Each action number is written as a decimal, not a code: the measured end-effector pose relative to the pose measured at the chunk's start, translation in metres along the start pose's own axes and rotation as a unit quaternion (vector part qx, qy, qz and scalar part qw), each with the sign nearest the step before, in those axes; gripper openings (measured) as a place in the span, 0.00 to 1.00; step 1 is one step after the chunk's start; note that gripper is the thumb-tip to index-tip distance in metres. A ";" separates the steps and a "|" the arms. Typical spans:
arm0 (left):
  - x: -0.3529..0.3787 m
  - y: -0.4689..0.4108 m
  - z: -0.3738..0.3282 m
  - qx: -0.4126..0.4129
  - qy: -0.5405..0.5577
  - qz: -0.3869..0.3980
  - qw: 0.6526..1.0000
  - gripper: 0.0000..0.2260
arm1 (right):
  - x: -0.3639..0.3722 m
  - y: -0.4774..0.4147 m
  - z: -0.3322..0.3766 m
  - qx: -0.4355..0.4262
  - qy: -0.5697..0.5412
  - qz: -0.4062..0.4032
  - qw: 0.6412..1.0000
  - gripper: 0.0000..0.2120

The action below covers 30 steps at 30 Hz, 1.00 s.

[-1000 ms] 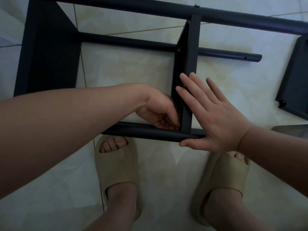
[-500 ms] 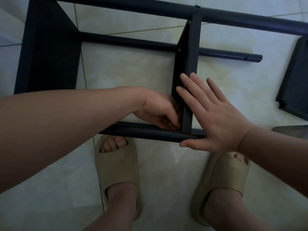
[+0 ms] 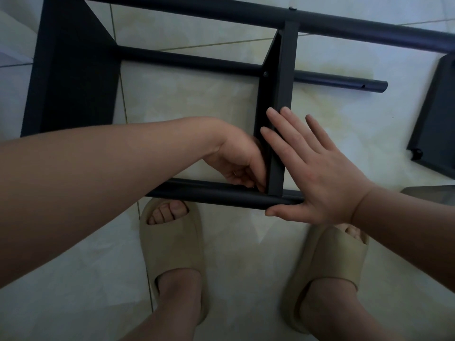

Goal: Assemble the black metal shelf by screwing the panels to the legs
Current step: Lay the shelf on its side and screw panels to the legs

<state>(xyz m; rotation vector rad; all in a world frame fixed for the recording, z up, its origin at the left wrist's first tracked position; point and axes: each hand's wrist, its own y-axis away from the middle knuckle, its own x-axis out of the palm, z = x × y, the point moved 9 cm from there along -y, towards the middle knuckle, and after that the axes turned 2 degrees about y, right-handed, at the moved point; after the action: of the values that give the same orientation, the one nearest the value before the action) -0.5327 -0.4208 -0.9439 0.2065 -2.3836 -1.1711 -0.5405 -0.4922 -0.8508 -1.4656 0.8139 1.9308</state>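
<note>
The black shelf frame lies on its side on the tiled floor. A narrow upright panel (image 3: 283,77) spans from the far leg (image 3: 221,11) to the near leg (image 3: 209,193). My left hand (image 3: 234,158) is tucked into the corner where this panel meets the near leg. Its fingers are curled and pinch something small at the joint that they hide. My right hand (image 3: 317,173) lies flat with straight fingers against the panel's right face, thumb on the near leg. A screw head (image 3: 265,74) shows higher up on the panel.
A wide black panel (image 3: 73,82) closes the frame's left end. Another leg (image 3: 197,61) runs through the middle and sticks out to the right. A loose black panel (image 3: 438,114) lies at the right edge. My feet in beige slippers (image 3: 172,247) stand just behind the near leg.
My left wrist has shifted slightly at the joint, with the fingers staying in the corner. The right hand and the frame have not moved.
</note>
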 end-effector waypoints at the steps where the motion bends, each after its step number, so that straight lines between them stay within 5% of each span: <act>1: 0.000 0.000 0.001 -0.003 0.003 0.003 1.000 0.07 | 0.000 0.000 0.000 0.001 0.000 0.002 1.000 0.53; 30: 0.002 0.003 0.007 0.005 0.041 0.000 0.999 0.07 | 0.001 -0.001 0.000 -0.001 -0.001 0.005 1.000 0.53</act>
<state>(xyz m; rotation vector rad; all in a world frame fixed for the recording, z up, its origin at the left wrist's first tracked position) -0.5378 -0.4145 -0.9449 0.2534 -2.3180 -1.1281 -0.5406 -0.4915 -0.8513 -1.4630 0.8191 1.9418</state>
